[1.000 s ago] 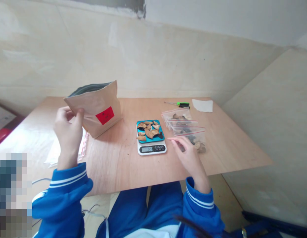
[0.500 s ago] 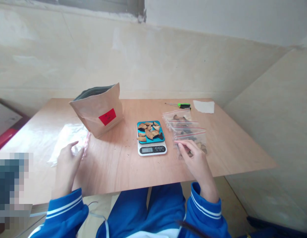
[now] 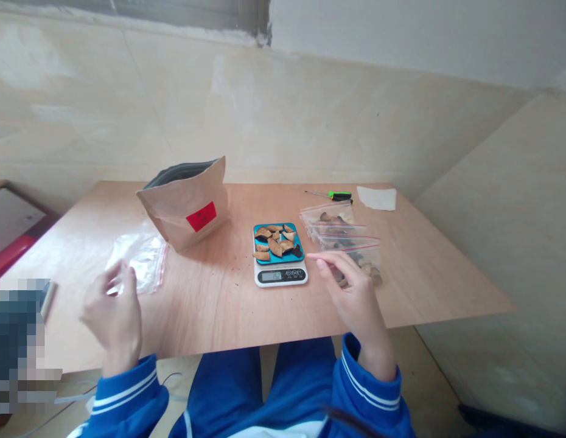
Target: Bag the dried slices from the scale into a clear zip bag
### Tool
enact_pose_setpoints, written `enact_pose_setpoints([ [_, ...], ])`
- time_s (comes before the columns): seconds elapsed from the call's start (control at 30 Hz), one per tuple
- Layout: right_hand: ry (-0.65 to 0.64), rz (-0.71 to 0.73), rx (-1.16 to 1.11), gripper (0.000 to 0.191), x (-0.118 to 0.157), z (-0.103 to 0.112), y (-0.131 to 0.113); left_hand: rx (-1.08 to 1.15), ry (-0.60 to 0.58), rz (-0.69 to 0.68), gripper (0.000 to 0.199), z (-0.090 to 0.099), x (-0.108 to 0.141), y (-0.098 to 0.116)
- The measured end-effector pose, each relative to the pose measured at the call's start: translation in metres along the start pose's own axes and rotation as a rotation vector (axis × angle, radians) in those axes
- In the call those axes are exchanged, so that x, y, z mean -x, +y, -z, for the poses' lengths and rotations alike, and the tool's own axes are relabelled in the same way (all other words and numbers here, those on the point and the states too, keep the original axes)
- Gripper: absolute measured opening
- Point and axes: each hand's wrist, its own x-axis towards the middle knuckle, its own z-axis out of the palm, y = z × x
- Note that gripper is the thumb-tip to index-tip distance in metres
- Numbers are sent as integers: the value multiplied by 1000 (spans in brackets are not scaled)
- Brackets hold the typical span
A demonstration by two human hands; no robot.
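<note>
My left hand (image 3: pixel 114 316) is over the left side of the table, at the near edge of the clear plastic zip bags (image 3: pixel 148 258). Its thumb and bent fingers are apart, slightly blurred, with nothing plainly held. Just right of the kitchen scale (image 3: pixel 280 277), my right hand (image 3: pixel 349 283) hovers with its index finger stretched out and thumb below it, holding nothing visible. Dried mushroom pieces (image 3: pixel 274 246) lie on the scale's blue plate; its display is lit. Partly behind my right hand are several zip bags with mushroom pieces (image 3: pixel 369 261), overlapping in a row.
An open brown paper pouch (image 3: pixel 173 210) with a red label stands behind the left bags. A green-and-black screwdriver (image 3: pixel 340 195) and a white paper piece (image 3: pixel 377 198) lie at the back right. A red-and-white box (image 3: pixel 13 225) is beyond the table's left edge.
My left hand has shifted left and its fingers have bent more; the bags beside it lie differently. My right hand has moved left, off the filled bags toward the scale.
</note>
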Motion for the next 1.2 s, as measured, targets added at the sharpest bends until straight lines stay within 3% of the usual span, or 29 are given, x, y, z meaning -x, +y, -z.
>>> enact_pose_setpoints([
  [0.1,-56,0,-146,21,-1,-13,-20,182,305,-24,48,10,32,28],
  [0.17,-118,-20,-292,23,1,-26,-34,230,413,-173,38,12,62,44],
  [0.23,-184,-48,-461,28,4,-41,-47,261,348,-406,37,10,92,56],
  [0.3,-219,-90,-603,35,9,-55,-57,324,177,-622,43,5,116,65],
  [0.4,-169,-183,-687,35,13,-71,-59,411,-96,-737,51,-5,134,76],
  [0.53,-57,-291,-701,21,11,-79,-43,473,-266,-749,53,-13,134,81],
  [0.63,-51,-334,-698,20,8,-79,-33,508,-401,-775,51,-15,131,78],
  [0.73,-71,-358,-678,19,7,-76,-29,585,-528,-729,36,-15,130,74],
  [0.83,-143,-374,-715,18,7,-72,-29,656,-506,-605,35,-17,131,70],
  [0.97,-222,-382,-784,19,9,-71,-28,682,-508,-502,48,-23,131,66],
  [1.1,-253,-385,-831,24,11,-76,-26,719,-469,-473,34,-26,129,66],
  [1.2,-206,-387,-830,28,9,-80,-22,752,-417,-396,20,-24,127,70],
])
